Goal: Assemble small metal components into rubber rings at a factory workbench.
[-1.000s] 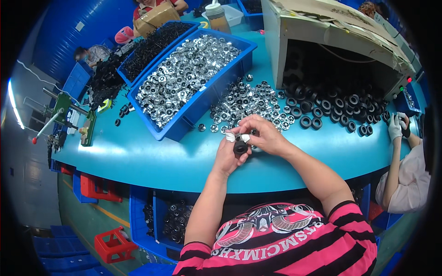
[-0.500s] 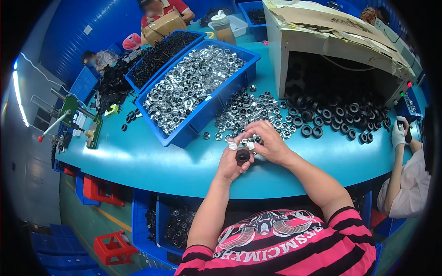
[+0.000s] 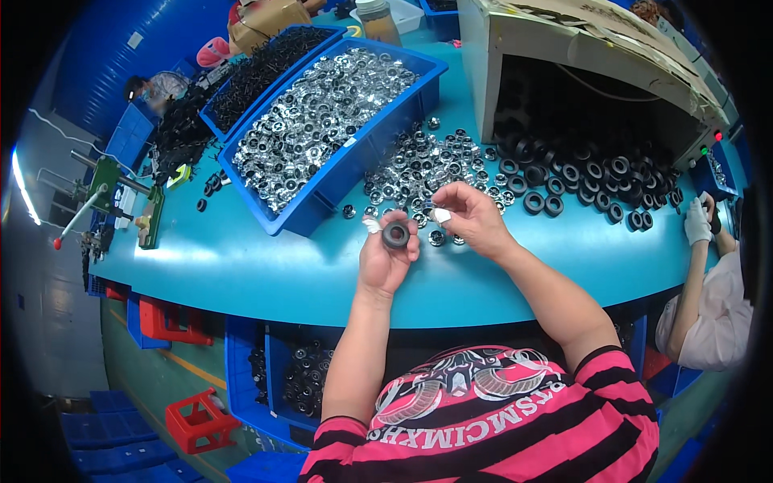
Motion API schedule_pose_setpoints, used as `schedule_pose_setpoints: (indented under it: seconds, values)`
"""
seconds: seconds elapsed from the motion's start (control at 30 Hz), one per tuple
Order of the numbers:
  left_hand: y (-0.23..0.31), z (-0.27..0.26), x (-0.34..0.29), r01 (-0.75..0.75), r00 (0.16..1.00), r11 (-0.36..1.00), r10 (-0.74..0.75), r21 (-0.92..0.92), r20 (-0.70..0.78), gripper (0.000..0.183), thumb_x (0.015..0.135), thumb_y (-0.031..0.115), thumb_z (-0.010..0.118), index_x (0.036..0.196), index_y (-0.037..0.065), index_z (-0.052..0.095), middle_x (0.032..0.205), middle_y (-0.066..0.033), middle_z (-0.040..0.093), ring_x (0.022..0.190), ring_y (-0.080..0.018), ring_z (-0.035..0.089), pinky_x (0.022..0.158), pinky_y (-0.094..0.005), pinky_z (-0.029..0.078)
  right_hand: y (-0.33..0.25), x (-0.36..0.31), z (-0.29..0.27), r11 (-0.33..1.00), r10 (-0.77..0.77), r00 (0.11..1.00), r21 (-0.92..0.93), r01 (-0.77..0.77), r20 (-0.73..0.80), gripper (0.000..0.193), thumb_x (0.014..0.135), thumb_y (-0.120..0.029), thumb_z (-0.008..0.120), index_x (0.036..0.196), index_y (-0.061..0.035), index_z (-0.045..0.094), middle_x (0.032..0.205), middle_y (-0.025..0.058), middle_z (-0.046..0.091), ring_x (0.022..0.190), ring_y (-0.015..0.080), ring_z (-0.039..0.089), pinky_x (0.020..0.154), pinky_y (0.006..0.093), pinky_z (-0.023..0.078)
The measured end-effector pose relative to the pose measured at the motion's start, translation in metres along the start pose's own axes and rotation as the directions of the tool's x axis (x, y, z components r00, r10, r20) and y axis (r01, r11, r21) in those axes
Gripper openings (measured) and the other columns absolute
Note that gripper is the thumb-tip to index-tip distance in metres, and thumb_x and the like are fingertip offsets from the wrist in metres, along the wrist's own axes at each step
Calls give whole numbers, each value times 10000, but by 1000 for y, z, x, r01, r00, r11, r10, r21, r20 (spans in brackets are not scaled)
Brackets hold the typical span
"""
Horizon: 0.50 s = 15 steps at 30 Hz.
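A black ring shaped like a small tyre (image 3: pixel 386 239) rests in my left hand (image 3: pixel 378 266), held by the fingers with its hole facing up. White wrapping covers a digit of that hand. Just to the right is my right hand (image 3: pixel 479 224), its thumb and forefinger curled together in a pinch. White wrapping on the thumb tip hides whatever may be between them. Beyond both hands, small shiny silver hubs with dark centres (image 3: pixel 436 238) lie loose on the turquoise table (image 3: pixel 322 282), some beside the right fingertips.
A blue bin (image 3: pixel 322 201) heaped with silver hubs stands ahead, beside a bin of black parts (image 3: pixel 266 72). Black rings (image 3: pixel 554 206) spill from a box-like housing (image 3: pixel 483 80). A green hand press (image 3: pixel 105 181) is at left. A co-worker's gloved hand (image 3: pixel 697 222) is at right.
My hands have come apart; the left has moved left with the black ring, now showing its hole more openly. The whole view has shifted slightly, with the table appearing higher.
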<state>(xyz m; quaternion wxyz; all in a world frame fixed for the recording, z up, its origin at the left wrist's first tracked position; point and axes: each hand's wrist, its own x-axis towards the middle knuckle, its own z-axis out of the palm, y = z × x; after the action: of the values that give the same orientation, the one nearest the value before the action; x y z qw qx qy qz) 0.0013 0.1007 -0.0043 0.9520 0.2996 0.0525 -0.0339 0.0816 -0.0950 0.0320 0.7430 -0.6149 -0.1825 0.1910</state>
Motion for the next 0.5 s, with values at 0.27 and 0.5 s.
schedule_pose_setpoints:
  seconds: [0.27,0.5]
  values:
    - [4,-4,-2,4,998,1000,-3,-25,57,495,1068,568,374,1104,113,568,929,-134,627,614,-181,537,489,-276,430,-2,-2,7,1000,-16,1000,2,16,-8,251,905,-49,738,1131,-26,631,949,-7,650,804,44,619,690,221,528]
    - [2,3,-1,-52,997,999,52,-4,60,471,1077,538,380,1110,110,574,957,-147,629,633,-174,523,543,-275,436,3,-3,5,998,15,999,60,-17,30,244,912,-44,731,1132,-23,628,957,10,661,818,59,640,697,223,542]
